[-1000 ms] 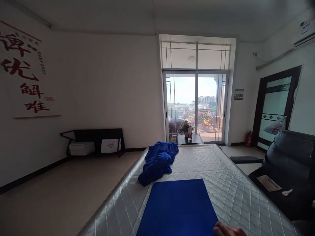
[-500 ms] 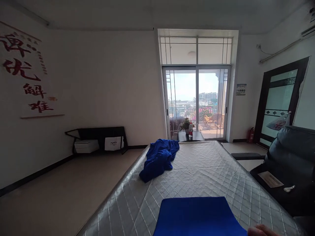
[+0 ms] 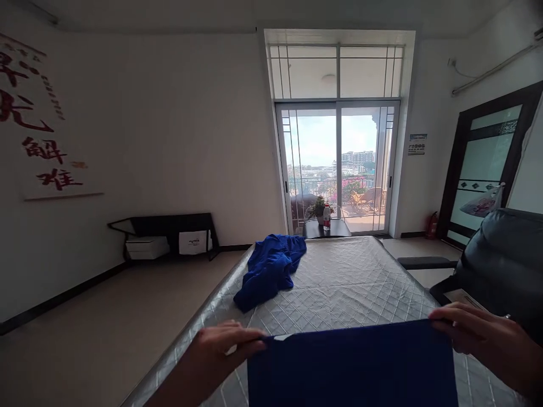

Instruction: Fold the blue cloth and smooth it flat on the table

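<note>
A flat, dark blue cloth [image 3: 352,367] is held up by its upper edge between my two hands. My left hand [image 3: 227,346] pinches the top left corner, thumb and fingers pressed together. At the top right corner, my right hand [image 3: 479,328] grips the same edge. A small whitish patch shows on the edge beside my left fingers; I cannot make out what it is. The cloth's lower part runs out of view. Farther along the table lies a crumpled blue garment [image 3: 271,271], apart from both hands.
A quilted silvery cover [image 3: 339,299] lies over the table. Beyond its far end stand a water bottle [image 3: 326,217] and a potted plant [image 3: 320,208] on a small dark table. A black armchair [image 3: 500,254] is close on the right. White boxes [image 3: 146,247] sit by the left wall.
Both hands now hold the blue cloth's upper edge, raised off the table. Earlier it lay flat, with only part of my right hand visible at its right side. My left hand has come into view.
</note>
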`<act>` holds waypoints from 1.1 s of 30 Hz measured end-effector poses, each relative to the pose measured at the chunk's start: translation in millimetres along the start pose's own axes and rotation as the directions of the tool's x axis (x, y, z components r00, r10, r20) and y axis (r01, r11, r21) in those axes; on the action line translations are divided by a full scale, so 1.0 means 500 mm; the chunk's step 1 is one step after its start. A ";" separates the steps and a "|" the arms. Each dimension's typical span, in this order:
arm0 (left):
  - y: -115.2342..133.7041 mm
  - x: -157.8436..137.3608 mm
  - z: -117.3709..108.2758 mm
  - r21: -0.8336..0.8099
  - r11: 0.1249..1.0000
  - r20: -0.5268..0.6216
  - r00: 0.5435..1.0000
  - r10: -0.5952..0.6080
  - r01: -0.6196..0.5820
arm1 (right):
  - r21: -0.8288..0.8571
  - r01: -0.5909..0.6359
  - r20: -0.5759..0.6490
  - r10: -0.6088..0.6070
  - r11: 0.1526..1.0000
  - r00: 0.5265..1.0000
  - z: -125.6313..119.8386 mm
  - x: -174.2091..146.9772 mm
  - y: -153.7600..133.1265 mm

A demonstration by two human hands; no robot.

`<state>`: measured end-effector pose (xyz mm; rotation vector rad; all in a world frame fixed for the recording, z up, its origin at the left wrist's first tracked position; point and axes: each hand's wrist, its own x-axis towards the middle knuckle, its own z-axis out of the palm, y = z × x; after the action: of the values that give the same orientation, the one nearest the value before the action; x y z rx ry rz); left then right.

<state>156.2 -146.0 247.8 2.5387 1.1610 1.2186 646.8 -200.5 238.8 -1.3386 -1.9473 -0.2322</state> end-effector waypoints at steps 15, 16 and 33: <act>-0.229 0.560 0.196 0.056 0.989 -0.294 0.949 -0.114 0.136 | -0.153 -0.094 -0.148 0.071 0.984 0.986 0.147 0.553 0.248; -0.247 0.556 0.226 0.057 0.989 -0.308 0.944 -0.116 0.140 | -0.133 -0.099 -0.161 0.077 0.986 0.984 0.169 0.549 0.269; -0.386 0.310 0.594 0.270 0.963 0.200 0.979 -0.041 -0.015 | -0.133 -0.274 0.122 0.290 0.952 0.949 0.540 0.212 0.509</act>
<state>310.2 161.0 70.6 2.7623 1.3728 0.8180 720.0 130.7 55.1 -1.7315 -1.8478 -0.1133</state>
